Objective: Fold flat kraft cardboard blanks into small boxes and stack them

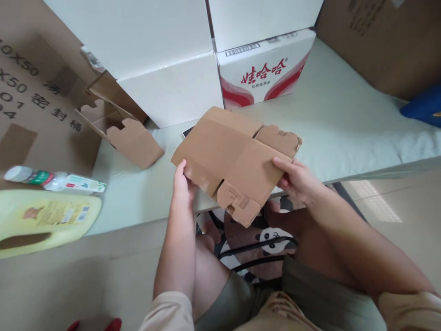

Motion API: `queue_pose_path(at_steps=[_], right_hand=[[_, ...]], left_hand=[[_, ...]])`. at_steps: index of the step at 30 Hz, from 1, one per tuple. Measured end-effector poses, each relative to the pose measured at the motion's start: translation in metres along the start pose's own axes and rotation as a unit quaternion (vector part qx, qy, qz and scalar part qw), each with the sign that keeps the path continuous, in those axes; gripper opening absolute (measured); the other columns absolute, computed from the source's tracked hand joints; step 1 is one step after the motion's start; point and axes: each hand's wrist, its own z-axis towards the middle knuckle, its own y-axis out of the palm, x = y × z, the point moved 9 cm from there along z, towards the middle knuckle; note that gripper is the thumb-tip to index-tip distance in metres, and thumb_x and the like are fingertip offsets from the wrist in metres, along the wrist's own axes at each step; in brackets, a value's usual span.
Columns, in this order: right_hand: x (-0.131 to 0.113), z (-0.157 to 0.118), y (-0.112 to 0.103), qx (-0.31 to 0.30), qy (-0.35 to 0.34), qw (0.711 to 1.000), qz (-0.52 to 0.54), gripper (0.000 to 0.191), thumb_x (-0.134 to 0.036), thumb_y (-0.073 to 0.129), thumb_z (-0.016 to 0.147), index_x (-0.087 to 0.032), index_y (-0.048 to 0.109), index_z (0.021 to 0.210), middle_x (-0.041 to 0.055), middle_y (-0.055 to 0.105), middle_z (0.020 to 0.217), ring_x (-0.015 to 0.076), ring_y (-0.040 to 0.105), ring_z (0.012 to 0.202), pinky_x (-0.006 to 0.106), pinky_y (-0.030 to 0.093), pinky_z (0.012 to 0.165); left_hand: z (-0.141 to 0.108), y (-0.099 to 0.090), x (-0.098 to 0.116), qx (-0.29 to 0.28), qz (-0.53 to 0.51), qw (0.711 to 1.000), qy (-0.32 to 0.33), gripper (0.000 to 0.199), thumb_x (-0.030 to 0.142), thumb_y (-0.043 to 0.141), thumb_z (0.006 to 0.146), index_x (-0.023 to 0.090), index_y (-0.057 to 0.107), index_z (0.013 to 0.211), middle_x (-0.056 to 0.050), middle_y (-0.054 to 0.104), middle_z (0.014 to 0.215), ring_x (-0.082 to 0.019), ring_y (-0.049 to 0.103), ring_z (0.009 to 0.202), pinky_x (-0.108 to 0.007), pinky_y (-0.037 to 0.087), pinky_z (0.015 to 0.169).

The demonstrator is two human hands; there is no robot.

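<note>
A flattened brown cardboard piece (pixel 227 154) with notched flaps is held over the front edge of the green-covered surface. My left hand (pixel 183 180) grips its left edge, thumb on top and the other fingers mostly hidden beneath. On the right, my right hand (pixel 294 178) pinches the near right edge between thumb and fingers. One notched flap sticks out at the far right and another hangs toward my lap. An open brown carton (pixel 136 142) with similar notches stands tilted to the left.
White boxes (pixel 172 87) and a red-and-white printed box (pixel 265 69) stand behind. A clear bottle (pixel 58 179) and a yellow jug (pixel 51 216) lie at the left on the green surface (pixel 358 119). Large cartons flank both sides; a blue object (pixel 423 106) is at far right.
</note>
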Motion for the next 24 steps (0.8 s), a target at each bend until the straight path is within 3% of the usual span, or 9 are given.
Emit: queue_pose_path(at_steps=[4, 7, 10, 13, 15, 17, 19, 21, 24], right_hand=[[0.014, -0.015, -0.058, 0.032, 0.044, 0.998, 0.024, 0.054, -0.057, 0.091, 0.056, -0.023, 0.055, 0.078, -0.0119, 0.037, 0.047, 0.0023, 0.019, 0.038, 0.018, 0.019, 0.034], [0.007, -0.044, -0.127, 0.13, -0.049, 0.99, -0.008, 0.055, -0.061, 0.09, 0.059, -0.025, 0.051, 0.071, -0.01, 0.035, 0.047, 0.0051, 0.024, 0.037, 0.023, 0.022, 0.033], [-0.028, -0.075, -0.193, 0.256, -0.2, 0.943, -0.078, 0.041, -0.05, 0.091, 0.065, -0.03, 0.058, 0.078, -0.0022, 0.054, 0.061, 0.0122, 0.042, 0.043, 0.029, 0.026, 0.033], [-0.09, -0.068, -0.225, 0.303, -0.308, 0.887, -0.164, 0.025, -0.047, 0.082, 0.078, -0.036, 0.061, 0.082, -0.0006, 0.064, 0.074, 0.0176, 0.051, 0.051, 0.034, 0.031, 0.035], [-0.139, -0.036, -0.232, 0.304, -0.346, 0.867, -0.19, 0.027, -0.05, 0.079, 0.08, -0.035, 0.057, 0.077, -0.0032, 0.062, 0.07, 0.0172, 0.05, 0.049, 0.033, 0.033, 0.036], [-0.178, 0.01, -0.221, 0.247, -0.346, 0.877, -0.226, 0.041, -0.055, 0.08, 0.078, -0.03, 0.049, 0.071, -0.0035, 0.054, 0.06, 0.0146, 0.052, 0.046, 0.029, 0.032, 0.038], [-0.192, 0.045, -0.206, 0.218, -0.324, 0.887, -0.245, 0.046, -0.06, 0.079, 0.077, -0.029, 0.046, 0.072, -0.0021, 0.056, 0.062, 0.0149, 0.058, 0.049, 0.028, 0.035, 0.04], [-0.17, 0.062, -0.188, 0.217, -0.269, 0.892, -0.293, 0.043, -0.064, 0.075, 0.078, -0.029, 0.05, 0.084, 0.0, 0.062, 0.076, 0.0177, 0.067, 0.059, 0.031, 0.047, 0.045], [-0.096, 0.052, -0.157, 0.219, -0.211, 0.873, -0.381, 0.047, -0.06, 0.074, 0.074, -0.026, 0.057, 0.102, 0.0098, 0.068, 0.104, 0.0259, 0.071, 0.079, 0.046, 0.06, 0.064]], left_hand=[[-0.005, 0.01, -0.002, -0.011, 0.002, 0.999, -0.045, 0.03, 0.046, 0.056, 0.087, 0.019, 0.069, 0.088, -0.004, 0.073, 0.072, -0.014, 0.068, 0.054, -0.022, 0.051, 0.052], [-0.008, 0.01, 0.001, -0.013, 0.011, 0.997, -0.071, 0.036, 0.043, 0.046, 0.089, 0.016, 0.068, 0.079, -0.008, 0.072, 0.069, -0.015, 0.066, 0.051, -0.022, 0.047, 0.047], [-0.008, 0.008, 0.006, -0.008, 0.0, 0.998, -0.067, 0.038, 0.039, 0.042, 0.088, 0.015, 0.068, 0.075, -0.009, 0.07, 0.064, -0.016, 0.065, 0.05, -0.023, 0.046, 0.046], [-0.006, 0.008, 0.005, -0.008, -0.006, 0.998, -0.069, 0.039, 0.04, 0.042, 0.089, 0.015, 0.068, 0.073, -0.008, 0.069, 0.061, -0.016, 0.064, 0.049, -0.024, 0.046, 0.046], [-0.005, 0.01, 0.003, -0.008, -0.007, 0.997, -0.073, 0.037, 0.039, 0.043, 0.088, 0.016, 0.068, 0.074, -0.007, 0.068, 0.059, -0.017, 0.064, 0.049, -0.024, 0.046, 0.046], [-0.004, 0.01, 0.002, -0.004, -0.008, 0.997, -0.072, 0.036, 0.039, 0.044, 0.088, 0.017, 0.067, 0.073, -0.006, 0.066, 0.057, -0.017, 0.064, 0.049, -0.024, 0.045, 0.045], [-0.002, 0.009, 0.002, 0.001, -0.011, 0.998, -0.065, 0.034, 0.039, 0.046, 0.088, 0.017, 0.066, 0.072, -0.005, 0.064, 0.056, -0.016, 0.065, 0.049, -0.023, 0.045, 0.045], [0.0, 0.008, 0.003, -0.001, -0.019, 0.998, -0.057, 0.033, 0.041, 0.049, 0.087, 0.018, 0.065, 0.071, -0.004, 0.063, 0.056, -0.016, 0.065, 0.049, -0.023, 0.045, 0.045], [0.005, 0.005, 0.005, -0.014, -0.034, 0.998, -0.047, 0.029, 0.042, 0.055, 0.085, 0.019, 0.065, 0.072, -0.004, 0.062, 0.056, -0.016, 0.064, 0.048, -0.023, 0.045, 0.044]])
